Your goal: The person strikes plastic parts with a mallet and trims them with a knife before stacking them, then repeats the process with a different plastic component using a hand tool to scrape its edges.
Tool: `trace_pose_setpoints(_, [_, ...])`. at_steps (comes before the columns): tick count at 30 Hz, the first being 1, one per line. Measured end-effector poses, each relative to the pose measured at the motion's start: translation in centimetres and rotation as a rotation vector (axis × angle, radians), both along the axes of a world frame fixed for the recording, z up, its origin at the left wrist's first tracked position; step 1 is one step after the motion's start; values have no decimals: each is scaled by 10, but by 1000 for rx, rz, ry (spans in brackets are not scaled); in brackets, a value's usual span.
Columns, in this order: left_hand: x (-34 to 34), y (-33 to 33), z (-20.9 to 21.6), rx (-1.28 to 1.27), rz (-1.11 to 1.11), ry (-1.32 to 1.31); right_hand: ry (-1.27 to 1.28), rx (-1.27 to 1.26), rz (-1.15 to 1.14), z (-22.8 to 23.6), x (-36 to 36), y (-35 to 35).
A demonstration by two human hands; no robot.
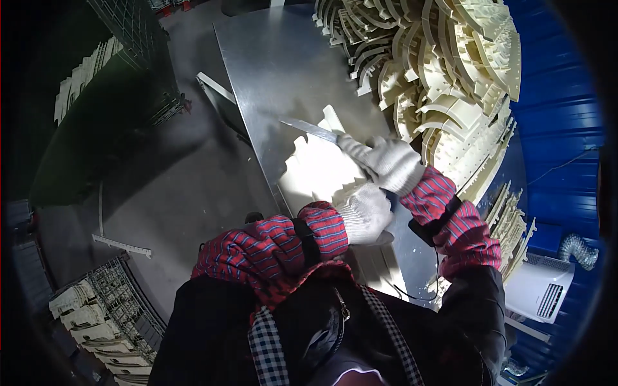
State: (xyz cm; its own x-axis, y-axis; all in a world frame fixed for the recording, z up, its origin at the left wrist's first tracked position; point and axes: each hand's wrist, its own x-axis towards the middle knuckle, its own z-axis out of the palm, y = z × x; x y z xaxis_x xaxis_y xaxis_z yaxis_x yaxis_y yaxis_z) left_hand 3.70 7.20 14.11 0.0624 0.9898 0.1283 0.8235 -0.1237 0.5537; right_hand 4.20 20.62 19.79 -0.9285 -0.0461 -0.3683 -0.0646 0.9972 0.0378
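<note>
A pale cream plastic part (315,170) with a jagged left edge lies on the metal table, washed out by bright light. My right hand (389,164), in a white knit glove, is closed round a knife (309,130). Its long, flat grey blade points left across the far edge of the part, and the glove hides most of the handle. Nearer to me, my gloved left hand (365,212) is closed at the part's near right side, gripping it. Its fingertips are partly hidden.
A large heap of curved cream plastic parts (444,71) covers the table's far right. More thin parts (512,225) are stacked by my right forearm. The metal table's (277,58) left edge drops to a grey floor. Wire cages (122,302) with pale parts stand at left.
</note>
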Motion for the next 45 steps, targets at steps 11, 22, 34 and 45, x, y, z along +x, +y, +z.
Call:
trace_pose_setpoints(11, [-3, -8, 6, 138, 42, -40, -389, -163, -422, -36, -85, -11])
trace_pose_setpoints(22, [0, 0, 11, -91, -71, 190, -767, -1490, -750, -78, -83, 72])
trace_pose_setpoints(34, [4, -3, 0, -118, 103, 24, -755, -401, -304, 66, -151, -16])
trace_pose_setpoints(45, [16, 17, -37, -233, 76, 28, -876, -374, -143, 33, -175, -4])
